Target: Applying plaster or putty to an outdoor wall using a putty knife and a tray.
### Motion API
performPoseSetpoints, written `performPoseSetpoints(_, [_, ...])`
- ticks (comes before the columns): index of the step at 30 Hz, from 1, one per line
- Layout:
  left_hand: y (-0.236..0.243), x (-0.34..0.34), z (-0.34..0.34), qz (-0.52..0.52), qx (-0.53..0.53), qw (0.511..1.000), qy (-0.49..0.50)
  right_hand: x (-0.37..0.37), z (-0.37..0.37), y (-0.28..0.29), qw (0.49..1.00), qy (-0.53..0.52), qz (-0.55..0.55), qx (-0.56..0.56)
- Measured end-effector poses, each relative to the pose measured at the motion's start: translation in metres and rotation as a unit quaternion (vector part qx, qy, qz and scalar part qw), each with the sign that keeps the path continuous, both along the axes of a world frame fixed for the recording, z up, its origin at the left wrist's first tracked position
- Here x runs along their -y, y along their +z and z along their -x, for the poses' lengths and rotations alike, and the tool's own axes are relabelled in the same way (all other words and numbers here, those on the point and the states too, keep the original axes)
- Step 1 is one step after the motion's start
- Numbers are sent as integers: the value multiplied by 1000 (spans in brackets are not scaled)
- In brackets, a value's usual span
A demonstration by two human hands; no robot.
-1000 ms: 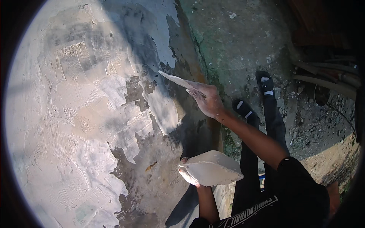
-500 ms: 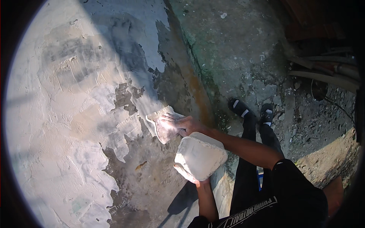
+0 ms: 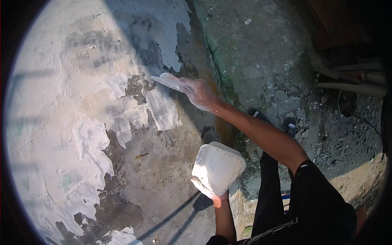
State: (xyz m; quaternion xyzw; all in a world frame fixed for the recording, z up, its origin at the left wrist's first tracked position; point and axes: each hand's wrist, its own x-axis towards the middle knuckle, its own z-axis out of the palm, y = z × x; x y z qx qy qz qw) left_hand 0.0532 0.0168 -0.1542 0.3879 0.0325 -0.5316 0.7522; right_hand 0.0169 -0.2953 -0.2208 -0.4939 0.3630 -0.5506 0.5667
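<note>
The right hand [image 3: 200,93] is closed on the white blade [image 3: 169,81], near the wall [image 3: 134,179]; the blade looks thin, light and likely slippery, best gripped along its back edge. The left hand [image 3: 221,196] clasps the tub [image 3: 223,165] at its near end, fingers mostly hidden; stiff-looking, it suits cradling from beneath.

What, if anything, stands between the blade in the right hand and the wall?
Nothing visible does. The right hand holds the blade over or against the wall; contact is unclear. The tub in the left hand is nearer the body, clear of the blade.
</note>
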Motion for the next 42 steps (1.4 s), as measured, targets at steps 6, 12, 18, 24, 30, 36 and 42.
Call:
performPoseSetpoints(6, [-9, -37, -4, 4, -40, 995, 96, -5, -58, 9, 986, 48, 85, -136])
performPoseSetpoints(12, [-9, -74, 15, -109, 57, 988, 96, -133, -56, -28, 985, 120, 86, -86])
performPoseSetpoints(18, [-6, -90, 23, -46, -27, 995, 90, -211, -7, -34, 960, 266, 78, -34])
performPoseSetpoints(24, [17, -60, 23, -30, 58, 996, 63, -215, 61, -11, 947, 186, -261, 0])
performPoseSetpoints(30, [1, -29, 14, -10, 65, 995, 71, -182, 109, -36, 943, 18, -307, 125])
performPoseSetpoints(36, [-25, 3, 5, -18, -13, 994, 103, -105, 133, -42, 954, 28, -299, 7])
performPoseSetpoints(42, [-39, 43, -14, 28, -31, 995, 89, 47, 74, -1, 991, 20, -78, -104])
